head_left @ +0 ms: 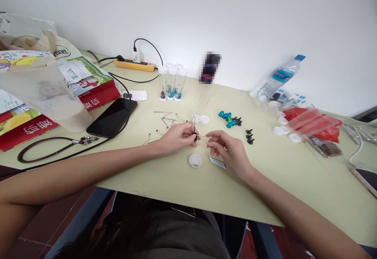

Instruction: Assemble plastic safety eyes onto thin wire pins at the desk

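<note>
My left hand [175,137] pinches a small black piece [195,137] with a thin dark rod [194,122] standing up from it. Between the fingertips of my right hand [229,149] is a thin metal rod [204,136], its far end reaching the black piece; whether it goes in, I cannot tell. Just below lies a small white cap [195,166] holding tiny bits. Several silver rods [217,162] lie side by side under my right hand. Bent wires [168,119] with small coloured ends are scattered beyond my left hand. Blue and green shiny pieces [231,124] and black pieces [249,136] lie further right.
Clear tubes [172,82] with white lids stand at the back, near a yellow power strip [134,64]. To the left are a phone [112,117], a plastic cup [55,94] and red boxes [101,94]. A water bottle [279,77] and red bag [312,119] are at right.
</note>
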{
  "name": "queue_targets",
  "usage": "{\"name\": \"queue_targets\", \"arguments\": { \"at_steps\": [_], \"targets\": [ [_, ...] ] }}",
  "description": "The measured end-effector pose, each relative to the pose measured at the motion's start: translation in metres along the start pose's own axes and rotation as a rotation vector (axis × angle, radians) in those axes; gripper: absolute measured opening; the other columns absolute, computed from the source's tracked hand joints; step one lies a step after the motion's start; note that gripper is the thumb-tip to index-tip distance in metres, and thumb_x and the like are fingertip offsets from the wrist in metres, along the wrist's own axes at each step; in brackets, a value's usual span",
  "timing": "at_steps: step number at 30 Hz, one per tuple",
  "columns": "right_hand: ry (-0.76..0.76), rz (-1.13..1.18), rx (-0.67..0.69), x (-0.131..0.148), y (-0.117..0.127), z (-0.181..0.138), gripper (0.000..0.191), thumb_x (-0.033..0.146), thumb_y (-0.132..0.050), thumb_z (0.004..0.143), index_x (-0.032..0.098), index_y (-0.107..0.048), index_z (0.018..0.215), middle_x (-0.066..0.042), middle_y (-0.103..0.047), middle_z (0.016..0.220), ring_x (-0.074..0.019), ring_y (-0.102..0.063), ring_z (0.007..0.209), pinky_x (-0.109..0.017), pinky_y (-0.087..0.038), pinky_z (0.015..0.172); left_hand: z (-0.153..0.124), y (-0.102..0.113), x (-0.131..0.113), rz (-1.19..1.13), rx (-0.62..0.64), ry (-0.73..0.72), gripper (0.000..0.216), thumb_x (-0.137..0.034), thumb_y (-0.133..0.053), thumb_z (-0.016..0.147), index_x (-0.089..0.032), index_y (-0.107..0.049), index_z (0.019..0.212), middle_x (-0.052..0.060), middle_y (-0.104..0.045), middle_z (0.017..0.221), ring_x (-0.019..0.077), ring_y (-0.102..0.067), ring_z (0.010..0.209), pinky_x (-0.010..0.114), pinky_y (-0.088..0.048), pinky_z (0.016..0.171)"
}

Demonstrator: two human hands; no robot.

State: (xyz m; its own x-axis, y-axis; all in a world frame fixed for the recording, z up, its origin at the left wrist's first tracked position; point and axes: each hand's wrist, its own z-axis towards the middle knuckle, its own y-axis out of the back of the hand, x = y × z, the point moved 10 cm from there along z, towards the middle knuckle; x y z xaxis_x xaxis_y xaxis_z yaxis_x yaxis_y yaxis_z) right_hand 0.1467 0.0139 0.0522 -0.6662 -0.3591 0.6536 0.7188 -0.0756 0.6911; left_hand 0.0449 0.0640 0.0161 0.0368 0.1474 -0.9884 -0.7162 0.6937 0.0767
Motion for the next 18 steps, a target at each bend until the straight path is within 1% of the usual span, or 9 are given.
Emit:
{"name": "queue_targets", "arguments": {
  "at_steps": [3, 6, 10, 14, 18],
  "targets": [
    [0.096, -0.120, -0.007, 0.011, 0.001, -0.002, 0.020, 0.017, -0.043, 0.089, 0.021, -0.054, 0.105, 0.000, -0.062, 0.075, -0.0098, -0.058, 0.057, -0.022, -0.049, 0.058, 0.001, 0.001, 0.001, -0.017, 0.006, 0.001, 0.013, -0.026, -0.052, 0.081, -0.015, -0.051, 0.086, 0.007, -0.064, 0.092, 0.0154, -0.065, 0.078, 0.028, -0.048, 0.073],
    [0.244, -0.218, 0.002, 0.027, 0.000, -0.005, 0.024, 0.015, -0.041, 0.089, 0.021, -0.055, 0.108, -0.004, -0.061, 0.084, -0.0110, -0.060, 0.067, -0.023, -0.048, 0.060, 0.000, 0.001, 0.000, 0.002, 0.003, 0.000, 0.013, -0.026, -0.052, 0.081, -0.015, -0.052, 0.086, 0.006, -0.065, 0.090, 0.0156, -0.066, 0.077, 0.028, -0.048, 0.073],
    [0.397, -0.374, 0.013, 0.038, -0.006, -0.011, 0.030, 0.014, -0.041, 0.090, 0.020, -0.049, 0.118, -0.006, -0.059, 0.091, -0.0133, -0.060, 0.076, -0.024, -0.048, 0.063, 0.000, 0.001, 0.001, -0.003, 0.003, 0.023, 0.012, -0.026, -0.051, 0.082, -0.015, -0.052, 0.086, 0.006, -0.065, 0.090, 0.0162, -0.066, 0.076, 0.028, -0.048, 0.073],
    [0.460, -0.579, 0.049, 0.037, -0.016, -0.015, 0.039, 0.017, -0.039, 0.091, 0.018, -0.039, 0.130, -0.010, -0.057, 0.095, -0.0168, -0.058, 0.078, -0.028, -0.048, 0.063, 0.001, 0.001, 0.003, -0.034, 0.010, 0.036, 0.011, -0.025, -0.053, 0.081, -0.015, -0.051, 0.084, 0.005, -0.066, 0.088, 0.0173, -0.066, 0.078, 0.027, -0.048, 0.072],
    [0.508, -0.679, 0.142, 0.036, -0.024, -0.017, 0.047, 0.011, -0.032, 0.090, 0.015, -0.026, 0.137, -0.011, -0.056, 0.098, -0.0193, -0.057, 0.083, -0.030, -0.048, 0.063, 0.002, 0.002, 0.004, -0.058, 0.015, 0.047, 0.011, -0.025, -0.051, 0.082, -0.015, -0.050, 0.084, 0.005, -0.066, 0.089, 0.0168, -0.066, 0.078, 0.026, -0.047, 0.071]
  ]
}}
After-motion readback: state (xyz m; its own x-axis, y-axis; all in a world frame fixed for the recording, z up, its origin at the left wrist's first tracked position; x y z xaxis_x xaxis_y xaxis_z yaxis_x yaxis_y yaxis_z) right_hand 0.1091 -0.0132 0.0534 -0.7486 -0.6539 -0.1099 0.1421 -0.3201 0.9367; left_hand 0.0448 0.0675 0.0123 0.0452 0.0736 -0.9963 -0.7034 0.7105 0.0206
